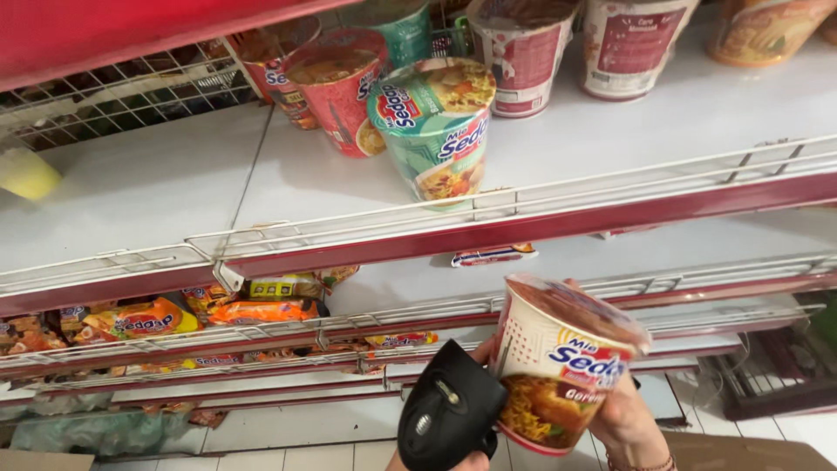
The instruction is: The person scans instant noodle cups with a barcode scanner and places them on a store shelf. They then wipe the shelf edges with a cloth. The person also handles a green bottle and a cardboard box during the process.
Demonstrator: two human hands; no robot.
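We're looking at a shop aisle here: white shelves point(174, 183) with red front edges and wire rails are running in tiers, carrying rows of instant noodle cups point(436, 126) up top. Flat noodle packets point(261, 310) are lying on the lower tiers, and a black handheld barcode scanner point(449, 410) is showing at the bottom.

- My right hand point(629, 420) holds a noodle cup point(558, 366) below and in front of the top shelf point(610, 148).
- My left hand point(453, 458) holds a barcode scanner point(449, 406) just left of that cup, touching it.
- Cup noodles point(436, 126) stand on the top shelf.
- Noodle packets point(144, 318) lie on a lower shelf, down left.
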